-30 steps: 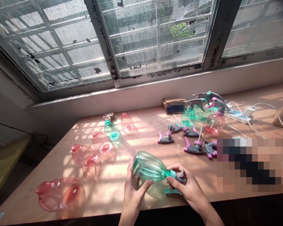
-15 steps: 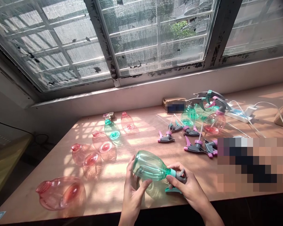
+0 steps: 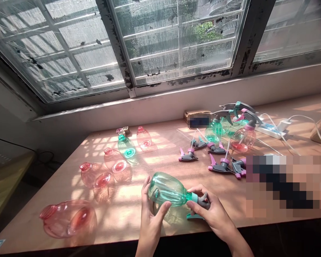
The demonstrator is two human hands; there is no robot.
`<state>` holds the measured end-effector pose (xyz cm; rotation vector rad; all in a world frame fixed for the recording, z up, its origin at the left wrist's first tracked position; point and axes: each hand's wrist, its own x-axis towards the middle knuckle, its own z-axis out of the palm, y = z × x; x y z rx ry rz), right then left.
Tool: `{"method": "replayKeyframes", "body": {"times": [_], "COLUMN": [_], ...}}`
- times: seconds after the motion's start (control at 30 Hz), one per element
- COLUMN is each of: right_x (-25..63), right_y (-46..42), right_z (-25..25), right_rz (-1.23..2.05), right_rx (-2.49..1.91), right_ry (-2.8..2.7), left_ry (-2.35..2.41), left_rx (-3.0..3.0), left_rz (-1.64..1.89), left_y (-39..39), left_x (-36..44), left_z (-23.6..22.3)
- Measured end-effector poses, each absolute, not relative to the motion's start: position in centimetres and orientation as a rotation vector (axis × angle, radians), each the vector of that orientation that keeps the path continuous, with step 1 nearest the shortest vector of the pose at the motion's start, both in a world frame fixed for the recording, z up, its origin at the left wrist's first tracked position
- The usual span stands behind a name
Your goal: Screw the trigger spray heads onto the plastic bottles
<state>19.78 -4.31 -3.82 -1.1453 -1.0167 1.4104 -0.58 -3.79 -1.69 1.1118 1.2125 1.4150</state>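
Above the front of the table, a clear green spray bottle [image 3: 168, 189] lies tilted on its side between my hands. My left hand [image 3: 153, 216] wraps round its wide base, thumb in front. At the neck, my right hand [image 3: 214, 212] grips the grey and turquoise spray head [image 3: 194, 198] by its collar, with thumb and fingers closed. The turquoise trigger end shows below the right palm. To the left lie pink bottles without heads, the nearest one [image 3: 68, 218] on its side. A green bottle without a head [image 3: 126, 147] lies farther back.
Loose grey and pink spray heads [image 3: 220, 166] with tubes lie right of centre. Behind them stand several bottles fitted with heads, including a pink one [image 3: 243, 139]. A white power strip [image 3: 271, 131] with cables is at the back right, near a small cardboard box [image 3: 188, 115].
The green bottle has rolled slightly and shifted a little to the left and down in my hands. Both hands keep their hold; the other things stay where they were.
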Motion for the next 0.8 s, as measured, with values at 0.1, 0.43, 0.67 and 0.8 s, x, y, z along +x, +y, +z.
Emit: {"method": "replayKeyframes", "body": {"times": [0.1, 0.43, 0.67, 0.8], "right_x": [19.9, 19.7, 19.8, 19.7], "right_y": [-4.2, -4.3, -4.2, -4.2], "right_z": [-3.8, -3.5, -3.0, -2.7], "right_rz": [1.382, 1.368, 1.343, 1.336], "right_rx": [-1.158, -1.126, -1.163, -1.160], "right_ry": [-1.010, -0.999, -0.994, -1.000], "left_ry": [1.142, 1.137, 1.129, 1.101], "left_rx": [1.083, 1.147, 1.083, 1.100], "left_rz": [1.401, 1.400, 1.398, 1.361], "left_y": [-3.5, -3.6, -3.3, -3.3], "left_x": [-0.7, -0.9, -1.0, -1.1], "left_z": [-1.9, -2.4, -2.3, -2.4]}}
